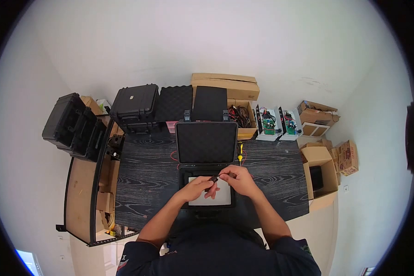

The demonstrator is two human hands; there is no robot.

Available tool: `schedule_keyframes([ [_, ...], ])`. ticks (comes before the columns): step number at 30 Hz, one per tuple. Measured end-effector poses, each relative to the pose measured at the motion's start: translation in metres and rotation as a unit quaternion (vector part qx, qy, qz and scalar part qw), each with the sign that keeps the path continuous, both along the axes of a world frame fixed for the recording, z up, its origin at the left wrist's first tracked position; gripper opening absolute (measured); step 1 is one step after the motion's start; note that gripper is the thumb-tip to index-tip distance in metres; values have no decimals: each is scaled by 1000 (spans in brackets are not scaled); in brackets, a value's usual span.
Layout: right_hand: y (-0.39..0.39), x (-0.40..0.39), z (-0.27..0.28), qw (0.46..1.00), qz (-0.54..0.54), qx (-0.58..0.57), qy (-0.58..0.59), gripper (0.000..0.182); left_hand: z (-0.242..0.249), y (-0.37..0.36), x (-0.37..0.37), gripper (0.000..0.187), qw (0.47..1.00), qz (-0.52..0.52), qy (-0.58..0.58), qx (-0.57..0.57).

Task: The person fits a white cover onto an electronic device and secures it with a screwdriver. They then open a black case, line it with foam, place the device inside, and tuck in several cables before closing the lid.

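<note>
My left hand [198, 187] is closed around a small black object [212, 180], too small to identify, held above an open black hard case. At its right end, my right hand [239, 181] is closed in a pinch; what lies between those fingertips is mostly hidden. Below both hands, a white flat panel [223, 198] sits inside the case's bottom half [183, 177]. The raised lid [207, 142] is lined with dark egg-crate foam and stands on the side away from me.
A yellow-and-black screwdriver [240, 152] lies right of the lid on the dark wood-grain table [142, 175]. Along the back stand black cases [134, 103], foam sheets [209, 103], a box of cables [241, 117] and units with green circuit boards [268, 123]. An open carton [324, 168] is at right.
</note>
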State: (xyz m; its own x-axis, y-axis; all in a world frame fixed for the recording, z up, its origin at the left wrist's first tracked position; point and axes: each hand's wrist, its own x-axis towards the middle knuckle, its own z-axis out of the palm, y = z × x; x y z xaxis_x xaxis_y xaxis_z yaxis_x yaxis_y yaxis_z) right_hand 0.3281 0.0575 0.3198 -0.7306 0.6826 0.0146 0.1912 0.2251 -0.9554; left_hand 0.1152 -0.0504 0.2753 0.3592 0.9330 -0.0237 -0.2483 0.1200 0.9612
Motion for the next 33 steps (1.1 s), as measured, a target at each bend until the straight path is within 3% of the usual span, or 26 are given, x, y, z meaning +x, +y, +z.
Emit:
schedule_keyframes([
  [3, 5, 3, -14, 994, 66, 78, 32, 11, 7, -2, -11, 40, 998, -49, -5, -42],
  [6, 8, 8, -15, 988, 129, 41, 69, 14, 9, -2, -18, 39, 988, -102, 70, -89],
  [9, 10, 9, -23, 976, 178, -77, 102, 21, 15, -5, -20, 31, 982, -126, 110, -91],
  [12, 14, 14, -21, 942, 167, -289, 40, 27, 16, -7, -21, 28, 988, -130, 59, -65],
  [14, 12, 14, -24, 930, 167, -318, 82, 29, 20, -8, -21, 29, 989, -127, 3, -80],
  [24, 3, 12, -16, 903, 111, -388, 145, 30, 18, -7, -14, 26, 993, -91, 67, -27],
  [26, 3, 10, -16, 919, 93, -362, 125, 28, 22, -6, -14, 25, 991, -105, 67, -54],
  [27, 3, 9, -17, 926, 85, -348, 115, 27, 19, -7, -14, 26, 993, -100, 9, -61],
  [30, 9, 5, -42, 977, 108, -177, 44, 26, 12, -9, -13, 32, 984, -71, -145, -69],
  [33, 6, 3, -58, 987, 134, -66, 58, 25, 16, -12, -18, 41, 971, 3, -235, -49],
])
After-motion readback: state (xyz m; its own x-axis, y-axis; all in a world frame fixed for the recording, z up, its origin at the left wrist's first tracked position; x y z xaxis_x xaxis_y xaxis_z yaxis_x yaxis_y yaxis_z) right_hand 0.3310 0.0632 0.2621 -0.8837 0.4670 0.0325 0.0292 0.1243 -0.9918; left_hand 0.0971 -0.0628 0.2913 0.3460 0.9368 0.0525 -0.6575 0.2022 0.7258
